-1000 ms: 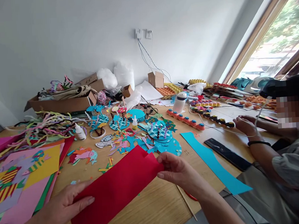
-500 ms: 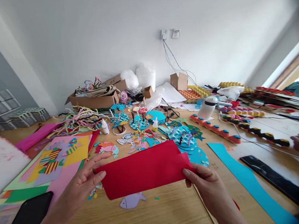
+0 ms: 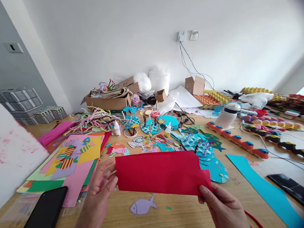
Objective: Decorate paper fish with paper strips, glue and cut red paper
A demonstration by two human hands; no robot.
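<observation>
A folded strip of red paper is held up above the wooden table, its layers uneven at the right end. My right hand pinches its lower right corner between thumb and fingers. At the strip's left edge is my left hand, fingers apart and curved, the fingertips close beside the edge; whether they touch it is unclear. Below the strip, a purple paper fish lies on the table. Part of a red-handled tool shows beside my right wrist.
Coloured sheets and a black phone lie at left. Behind are paper cutouts, glue bottles and a cardboard box. On the right are a blue paper strip, a plastic jar and painted egg-carton strips.
The view has turned left. The red strip now tilts down to the right rather than up, and my left hand's fingers have loosened from its left end. The other person's hand at right has left view.
</observation>
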